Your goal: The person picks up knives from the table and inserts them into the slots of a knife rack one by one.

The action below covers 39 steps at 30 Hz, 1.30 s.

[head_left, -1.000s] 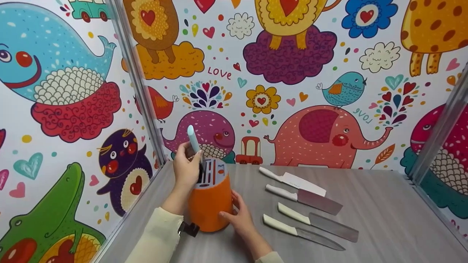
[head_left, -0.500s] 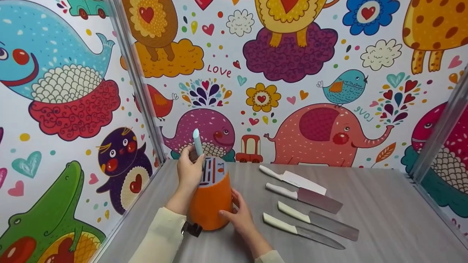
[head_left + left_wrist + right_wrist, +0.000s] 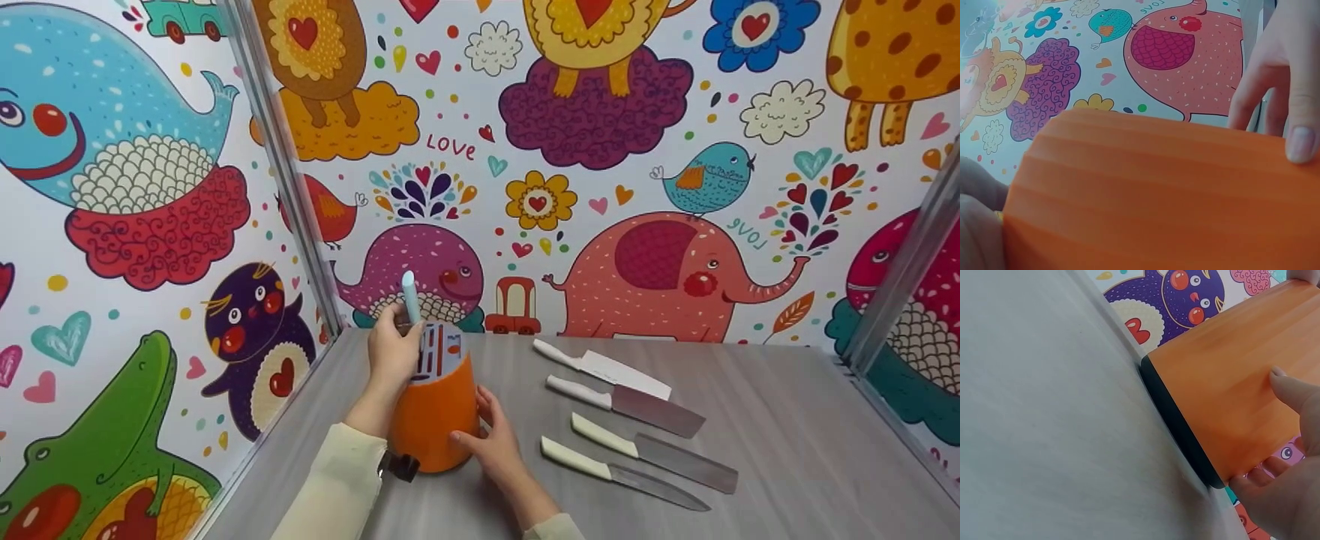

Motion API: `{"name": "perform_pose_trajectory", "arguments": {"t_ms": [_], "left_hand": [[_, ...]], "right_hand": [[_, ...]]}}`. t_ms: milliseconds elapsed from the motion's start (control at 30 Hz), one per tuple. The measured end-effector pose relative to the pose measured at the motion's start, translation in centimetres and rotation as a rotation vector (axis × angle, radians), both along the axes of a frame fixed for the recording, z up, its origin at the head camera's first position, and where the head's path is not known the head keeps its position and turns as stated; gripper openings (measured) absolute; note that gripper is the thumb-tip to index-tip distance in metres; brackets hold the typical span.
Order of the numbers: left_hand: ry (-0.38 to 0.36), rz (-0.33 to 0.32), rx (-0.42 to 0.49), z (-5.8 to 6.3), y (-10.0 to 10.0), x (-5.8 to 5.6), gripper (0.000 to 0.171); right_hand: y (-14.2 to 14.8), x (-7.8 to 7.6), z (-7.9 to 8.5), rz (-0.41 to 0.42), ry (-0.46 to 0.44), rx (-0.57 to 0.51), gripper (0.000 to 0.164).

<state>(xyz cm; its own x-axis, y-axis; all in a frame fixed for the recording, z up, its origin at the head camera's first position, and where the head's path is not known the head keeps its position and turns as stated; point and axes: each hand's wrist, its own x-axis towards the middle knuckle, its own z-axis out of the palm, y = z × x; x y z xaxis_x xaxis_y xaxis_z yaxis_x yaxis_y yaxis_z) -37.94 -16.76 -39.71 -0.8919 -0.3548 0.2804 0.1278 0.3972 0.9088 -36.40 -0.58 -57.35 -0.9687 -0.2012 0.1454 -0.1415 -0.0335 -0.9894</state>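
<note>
An orange knife block (image 3: 433, 420) with a grey slotted top (image 3: 442, 352) stands upright on the table. In the head view my left hand (image 3: 394, 352) grips a knife by its light blue handle (image 3: 410, 295) at the block's left-hand slots. The handle points up; the blade is hidden behind the hand and in the block. My right hand (image 3: 498, 444) holds the block low on its right side, thumb on the front and fingers around the side. The right wrist view shows that thumb (image 3: 1292, 389) on the orange wall, near the block's dark base (image 3: 1182, 424).
Right of the block lie several knives: a white-handled cleaver (image 3: 626, 376), a second broad-bladed knife (image 3: 654, 410), a cream-handled rectangular-bladed knife (image 3: 682, 461) and a pointed knife (image 3: 652, 488). Cartoon-printed walls (image 3: 525, 247) enclose the grey table (image 3: 795, 420) at the back and sides.
My left hand has lowered the light blue-handled knife further into the block, shifting slightly right, and its handle stands more upright. The right hand has stayed on the block.
</note>
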Motion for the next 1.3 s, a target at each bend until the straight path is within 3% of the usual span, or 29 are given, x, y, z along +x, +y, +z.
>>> {"name": "perform_pose_trajectory", "arguments": {"t_ms": [133, 200, 400, 500, 567, 633, 767, 933, 1067, 1300], "left_hand": [[-0.008, 0.029, -0.015, -0.1, 0.1, 0.0, 0.038], [0.033, 0.052, -0.008, -0.3, 0.3, 0.2, 0.038], [0.315, 0.184, -0.08, -1.9, 0.8, 1.6, 0.048], [0.439, 0.223, -0.148, -3.8, 0.8, 2.5, 0.062], [0.476, 0.208, -0.16, -5.4, 0.5, 2.9, 0.074], [0.466, 0.159, -0.137, -7.2, 0.1, 3.1, 0.086], [0.345, 0.036, -0.015, -10.3, -1.0, 3.2, 0.1], [0.251, -0.028, 0.073, -13.3, -2.3, 3.0, 0.105], [0.243, -0.066, 0.064, -14.5, -3.0, 2.7, 0.107], [0.224, -0.138, 0.079, -14.8, -3.7, 2.2, 0.108]], "right_hand": [[-0.1, 0.1, 0.0, -0.003, -0.006, 0.003, 0.097], [-0.1, 0.2, 0.0, -0.004, -0.004, 0.004, 0.096], [0.1, 0.3, 0.1, 0.002, 0.031, -0.008, 0.093], [0.1, 0.2, 0.0, 0.007, 0.047, -0.015, 0.092], [0.1, 0.2, -0.1, 0.004, 0.043, -0.014, 0.091], [0.0, 0.1, -0.2, 0.0, 0.044, -0.011, 0.089], [-0.1, 0.1, -0.4, -0.016, 0.055, 0.007, 0.085], [-0.2, 0.2, -0.4, -0.013, 0.013, -0.01, 0.088], [-0.3, 0.2, -0.2, -0.017, -0.03, -0.013, 0.089], [-0.1, 0.2, -0.7, -0.016, -0.031, -0.025, 0.089]]}}
